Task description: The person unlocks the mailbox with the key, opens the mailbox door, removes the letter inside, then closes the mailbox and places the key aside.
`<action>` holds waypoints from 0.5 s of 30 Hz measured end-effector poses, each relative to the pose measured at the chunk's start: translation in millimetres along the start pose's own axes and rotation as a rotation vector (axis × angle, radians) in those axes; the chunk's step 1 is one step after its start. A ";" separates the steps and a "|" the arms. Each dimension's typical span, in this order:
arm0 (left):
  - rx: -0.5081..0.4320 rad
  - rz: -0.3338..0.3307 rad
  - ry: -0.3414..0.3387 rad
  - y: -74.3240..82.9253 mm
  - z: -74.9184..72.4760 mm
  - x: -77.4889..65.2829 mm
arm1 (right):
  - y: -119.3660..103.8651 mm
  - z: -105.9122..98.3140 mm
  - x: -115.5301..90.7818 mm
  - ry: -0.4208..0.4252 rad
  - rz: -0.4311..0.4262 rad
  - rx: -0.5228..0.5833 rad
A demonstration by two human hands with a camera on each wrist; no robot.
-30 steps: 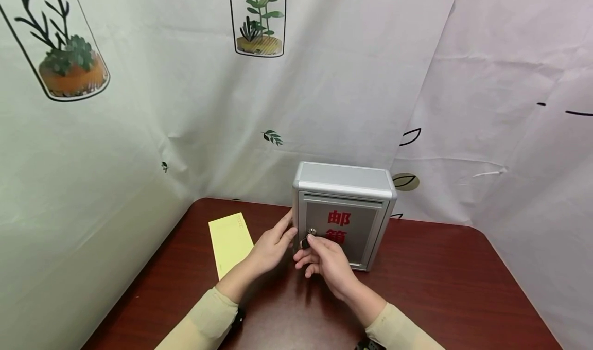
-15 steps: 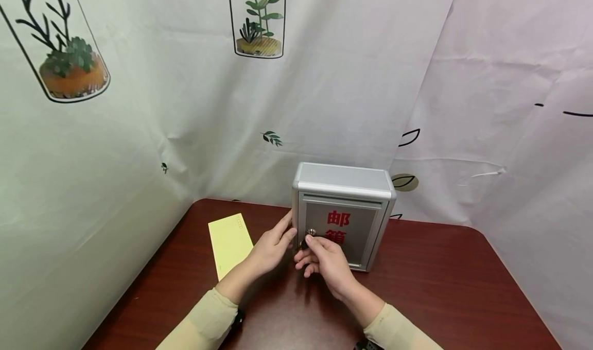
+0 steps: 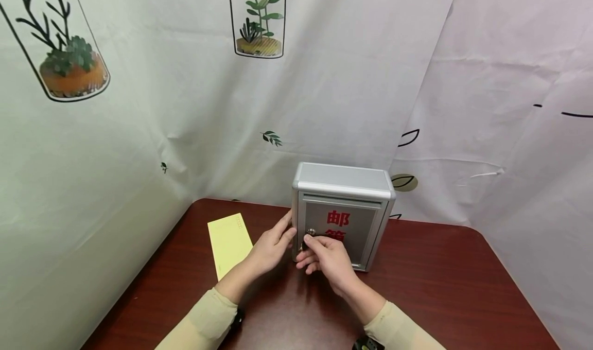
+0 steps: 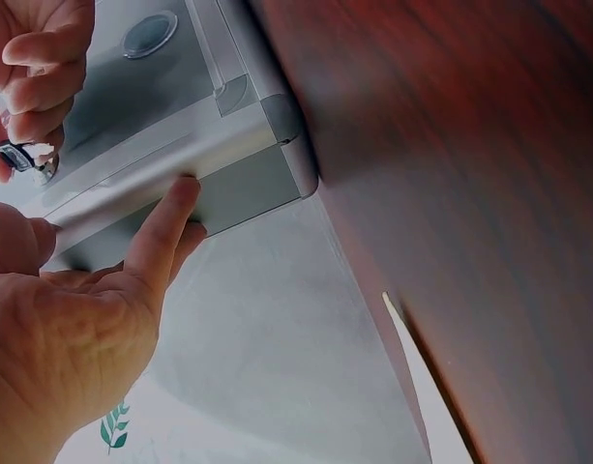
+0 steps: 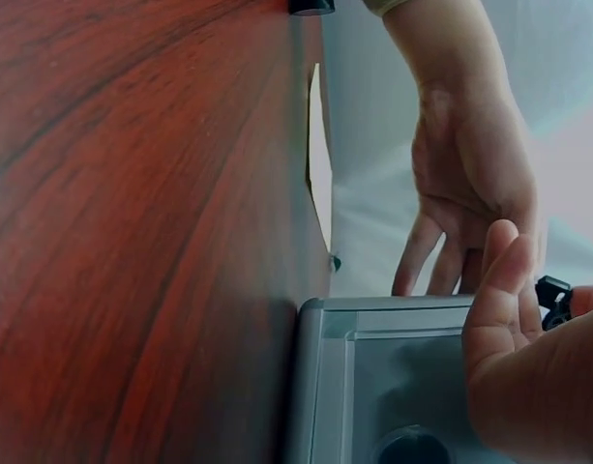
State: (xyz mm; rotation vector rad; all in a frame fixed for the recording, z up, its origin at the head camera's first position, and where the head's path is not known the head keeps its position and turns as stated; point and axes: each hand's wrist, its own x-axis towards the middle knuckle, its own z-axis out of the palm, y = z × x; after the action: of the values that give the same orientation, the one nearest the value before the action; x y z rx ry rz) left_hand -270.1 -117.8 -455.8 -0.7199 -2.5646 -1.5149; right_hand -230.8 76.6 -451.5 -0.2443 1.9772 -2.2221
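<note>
A silver metal mailbox (image 3: 345,177) with red characters stands upright on the table, its front door closed. My left hand (image 3: 268,248) rests against the box's left side, fingers extended along it, as the left wrist view (image 4: 83,319) also shows. The thumb is near the front edge. With thumb and fingers, my right hand (image 3: 331,265) pinches a black-headed key (image 4: 15,155) beside the round lock (image 3: 311,232). The other right fingers are loosely bent below. Fingers partly hide the key, and I cannot tell how deep its blade sits in the lock.
A yellow envelope (image 3: 229,242) lies flat on the reddish-brown table (image 3: 431,278), left of the box and partly behind my left forearm. White printed curtains (image 3: 343,82) hang close behind and at both sides.
The right hand's fingers have shifted slightly, and the black key head shows narrower than a second ago, as if turned. The left hand, mailbox and envelope stay in place.
</note>
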 end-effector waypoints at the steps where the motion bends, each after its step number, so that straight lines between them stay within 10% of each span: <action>1: -0.003 0.001 -0.001 -0.3 0.0 0.0 | -0.1 -0.2 0.4 0.004 0.000 -0.006; 15: -0.041 0.003 -0.004 -1.3 0.6 -0.6 | -16.7 0.1 -3.7 0.090 -0.059 -0.432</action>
State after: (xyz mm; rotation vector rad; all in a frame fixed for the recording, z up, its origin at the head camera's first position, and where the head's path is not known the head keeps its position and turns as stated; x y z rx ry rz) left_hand -270.1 -118.1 -457.3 -0.7315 -2.5410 -1.5709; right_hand -227.3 79.2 -434.9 -0.2577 2.5141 -1.8389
